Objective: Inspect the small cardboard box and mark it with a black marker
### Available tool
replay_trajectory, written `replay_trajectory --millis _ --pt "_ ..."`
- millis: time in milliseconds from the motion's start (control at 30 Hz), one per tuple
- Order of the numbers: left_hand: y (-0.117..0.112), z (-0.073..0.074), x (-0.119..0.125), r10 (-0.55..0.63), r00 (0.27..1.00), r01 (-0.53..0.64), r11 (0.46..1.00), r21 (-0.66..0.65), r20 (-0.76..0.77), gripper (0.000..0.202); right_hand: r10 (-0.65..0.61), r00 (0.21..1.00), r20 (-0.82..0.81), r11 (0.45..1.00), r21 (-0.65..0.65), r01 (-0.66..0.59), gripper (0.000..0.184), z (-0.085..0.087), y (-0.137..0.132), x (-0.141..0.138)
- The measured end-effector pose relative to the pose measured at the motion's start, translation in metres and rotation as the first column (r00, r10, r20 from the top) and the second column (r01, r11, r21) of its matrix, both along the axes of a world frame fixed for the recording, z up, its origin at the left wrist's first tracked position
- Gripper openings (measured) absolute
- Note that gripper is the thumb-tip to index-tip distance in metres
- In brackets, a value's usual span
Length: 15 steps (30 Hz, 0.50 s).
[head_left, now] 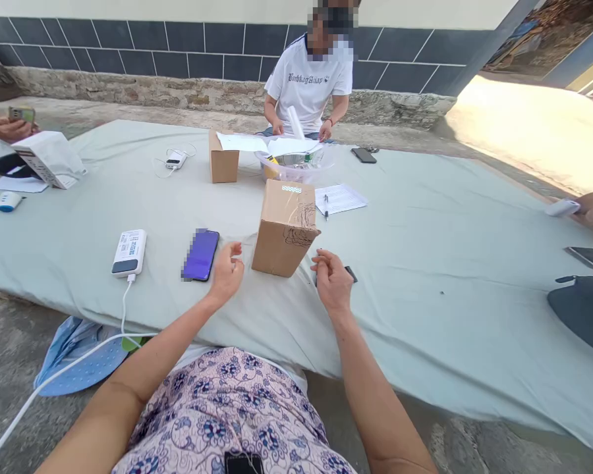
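A cloth-covered table stretches wide to the right, its near edge running beneath both forearms. Opposite, a person's white shirt carries ornate lettering starting with B. A cardboard box with dark scribbles and unclear pale print stands between the left hand and right hand, just beside each, their fingers loosely curled and parted. A phone lies next to the left; a dark object is partly hidden by the right.

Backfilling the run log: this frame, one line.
left hand: empty, beside phone | right hand: partly hiding dark item | cardboard box: standing between hands
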<state>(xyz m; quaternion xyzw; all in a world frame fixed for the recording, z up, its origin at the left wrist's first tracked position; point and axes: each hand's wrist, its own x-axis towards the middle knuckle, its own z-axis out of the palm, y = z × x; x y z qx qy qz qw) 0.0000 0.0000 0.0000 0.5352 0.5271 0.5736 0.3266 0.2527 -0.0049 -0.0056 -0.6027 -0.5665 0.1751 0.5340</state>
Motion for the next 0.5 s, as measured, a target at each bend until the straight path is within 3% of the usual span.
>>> replay_trajectory --millis 100,200,500 --pt "-0.003 -0.014 0.025 -0.084 0.996 0.082 0.995 -0.063 -0.034 0.046 0.034 0.999 0.019 0.999 0.001 -0.034 0.031 -0.01 -0.003 -0.016" --pt "-0.002 -0.021 0.035 -0.112 0.991 0.108 0.992 -0.063 -0.068 0.046 0.036 0.997 0.064 0.999 -0.018 -0.035 0.026 -0.024 -0.005 -0.028" --pt "0.005 -0.032 0.043 0.013 0.986 -0.017 1.0 -0.023 -0.164 0.045 0.028 0.998 0.049 0.999 0.036 -0.03 0.032 -0.042 -0.012 -0.043"
